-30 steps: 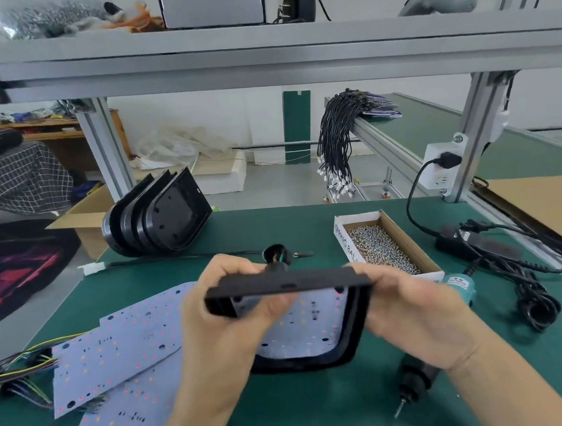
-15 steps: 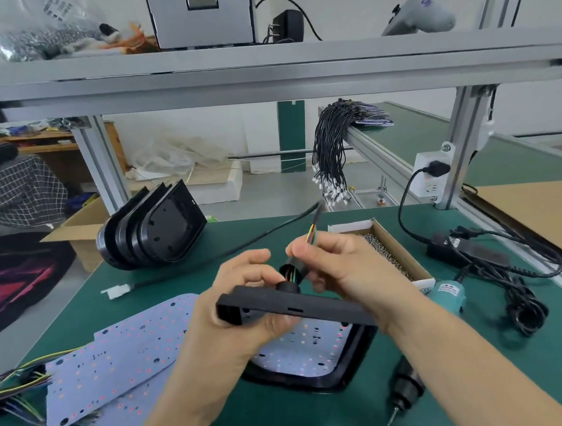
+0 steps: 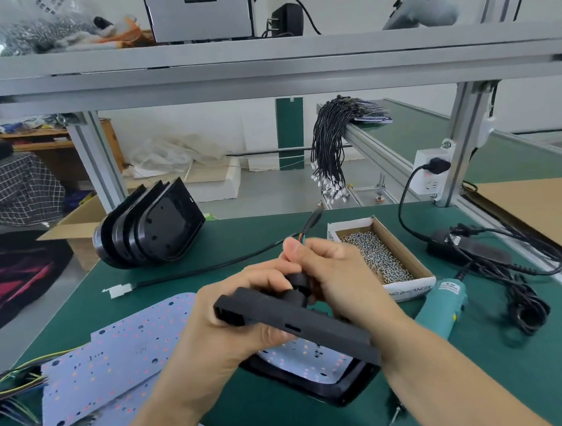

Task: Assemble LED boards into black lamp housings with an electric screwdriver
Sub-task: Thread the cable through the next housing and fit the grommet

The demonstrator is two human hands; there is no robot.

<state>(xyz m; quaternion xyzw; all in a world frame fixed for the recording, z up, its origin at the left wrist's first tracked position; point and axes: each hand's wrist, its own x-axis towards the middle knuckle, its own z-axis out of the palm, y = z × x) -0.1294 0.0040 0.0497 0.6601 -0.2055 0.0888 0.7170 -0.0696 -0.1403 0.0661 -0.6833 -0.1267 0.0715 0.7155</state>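
From the head view, the left hand (image 3: 235, 327) grips the top edge of a black lamp housing (image 3: 293, 318) held tilted above the counter (image 3: 496, 391) near its front edge, thumb on the near face and fingers curled over the far side, with an LED board (image 3: 303, 356) seated inside. The right hand (image 3: 337, 276), just beside the left and behind the housing, pinches the black cable (image 3: 209, 266) where it enters the housing's round fitting. The teal electric screwdriver (image 3: 443, 307) lies right of the housing beside the box of screws (image 3: 376, 251); loose LED boards (image 3: 115, 359) lie toward the front-left corner, stacked empty housings (image 3: 150, 225) at the back-left.
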